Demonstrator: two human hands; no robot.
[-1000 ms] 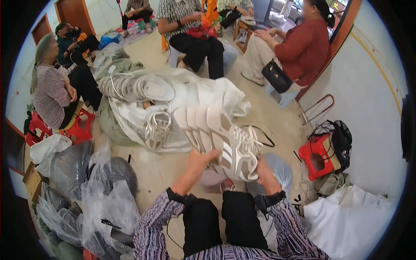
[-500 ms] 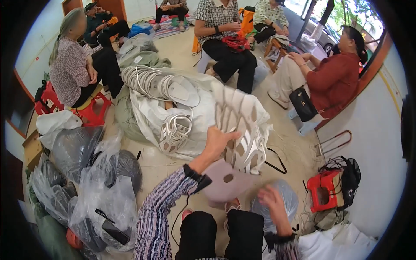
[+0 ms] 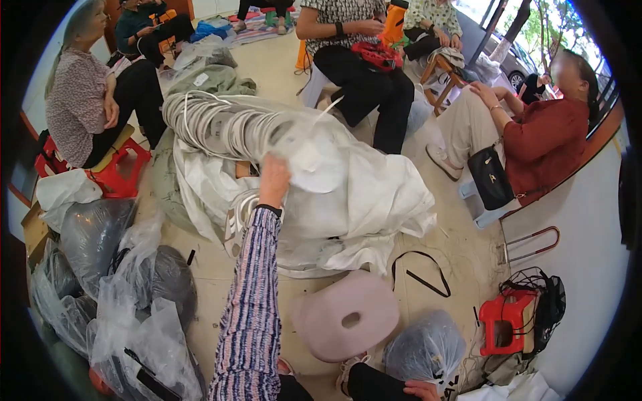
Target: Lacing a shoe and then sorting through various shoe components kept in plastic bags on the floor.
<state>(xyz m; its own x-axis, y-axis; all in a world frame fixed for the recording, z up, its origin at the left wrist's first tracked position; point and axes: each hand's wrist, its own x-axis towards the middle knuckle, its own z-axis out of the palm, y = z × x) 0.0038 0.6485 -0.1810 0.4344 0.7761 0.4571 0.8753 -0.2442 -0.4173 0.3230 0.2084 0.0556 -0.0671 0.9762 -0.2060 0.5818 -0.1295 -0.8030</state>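
My left hand (image 3: 274, 179) reaches over a large white woven sack (image 3: 394, 194) and is smeared by motion. Its fingers appear closed on a blurred, pale shoe upper (image 3: 314, 167) with a loose strap. To its left, a row of grey-white shoe uppers (image 3: 200, 123) lies nested along the top of the sack. Another white and brown upper (image 3: 239, 217) is partly hidden behind my left wrist. At the lower edge my right hand (image 3: 422, 389), only partly in view, rests on my black trousers with its fingers laid out, holding nothing visible.
A mauve stool (image 3: 314, 327) with an oval hole and a filled clear bag (image 3: 428, 347) stand before my feet. Plastic bags (image 3: 147, 321) lie left, a red stool (image 3: 501, 324) right. Several people sit around the sack. A black strap (image 3: 428, 281) lies on the floor.
My left hand has carried the beige-white shoe uppers forward and left, to the row's end. My right hand has dropped to my leg. The view has shifted.
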